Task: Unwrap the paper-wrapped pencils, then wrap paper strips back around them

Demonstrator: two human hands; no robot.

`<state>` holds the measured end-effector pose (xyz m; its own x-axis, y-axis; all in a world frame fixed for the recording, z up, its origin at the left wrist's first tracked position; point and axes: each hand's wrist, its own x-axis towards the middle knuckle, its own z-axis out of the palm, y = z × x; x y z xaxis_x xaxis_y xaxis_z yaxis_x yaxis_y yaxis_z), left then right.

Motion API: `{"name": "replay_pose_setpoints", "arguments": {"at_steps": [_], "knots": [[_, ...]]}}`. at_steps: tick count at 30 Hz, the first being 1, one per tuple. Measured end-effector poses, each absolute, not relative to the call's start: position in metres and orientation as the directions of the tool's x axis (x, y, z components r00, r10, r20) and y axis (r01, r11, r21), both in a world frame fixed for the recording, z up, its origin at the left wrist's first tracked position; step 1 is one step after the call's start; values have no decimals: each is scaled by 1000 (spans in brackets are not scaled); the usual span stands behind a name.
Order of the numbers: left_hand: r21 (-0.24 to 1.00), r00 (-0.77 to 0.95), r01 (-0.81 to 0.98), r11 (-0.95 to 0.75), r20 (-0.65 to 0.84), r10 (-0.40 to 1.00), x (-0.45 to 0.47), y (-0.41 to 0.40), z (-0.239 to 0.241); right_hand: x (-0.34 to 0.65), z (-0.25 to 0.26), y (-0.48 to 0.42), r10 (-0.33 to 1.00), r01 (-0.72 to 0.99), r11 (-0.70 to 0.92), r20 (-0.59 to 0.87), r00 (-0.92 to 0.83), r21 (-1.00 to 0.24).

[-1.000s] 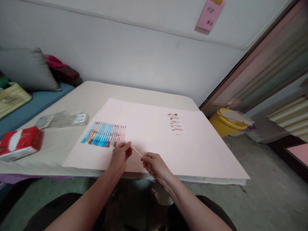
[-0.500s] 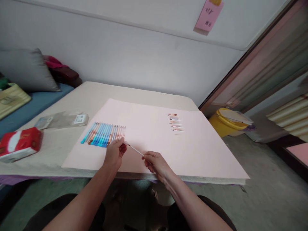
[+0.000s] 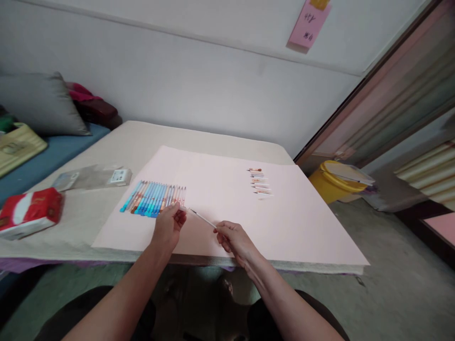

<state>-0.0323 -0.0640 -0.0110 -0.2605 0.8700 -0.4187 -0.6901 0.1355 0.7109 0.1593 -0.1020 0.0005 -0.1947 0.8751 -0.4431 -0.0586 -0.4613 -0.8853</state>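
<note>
Thin white refill [image 3: 202, 218] between both hands, right grip [image 3: 231, 237] pinched on one end, left grip [image 3: 169, 222] closed beside the other.

Two hands, the left hand [image 3: 168, 228] and the right hand [image 3: 232, 239], are sharing one thin white refill [image 3: 203, 218]. About seventeen pens [image 3: 153, 198] are lying in a row near the pink sheet's [image 3: 302, 227] left edge, and six or so short pen tips [image 3: 259, 182] are lying toward its far right corner.

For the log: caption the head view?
Right hand pinches a thin refill; left hand by the pen row on pink paper.
</note>
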Motion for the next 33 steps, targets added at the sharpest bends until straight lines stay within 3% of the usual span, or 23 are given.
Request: {"name": "replay_pose_setpoints", "arguments": {"at_steps": [33], "knots": [[745, -254, -656, 117, -365, 896, -29, -67, -8, 159, -8, -102, 877, -67, -454, -433, -209, -888]]}}
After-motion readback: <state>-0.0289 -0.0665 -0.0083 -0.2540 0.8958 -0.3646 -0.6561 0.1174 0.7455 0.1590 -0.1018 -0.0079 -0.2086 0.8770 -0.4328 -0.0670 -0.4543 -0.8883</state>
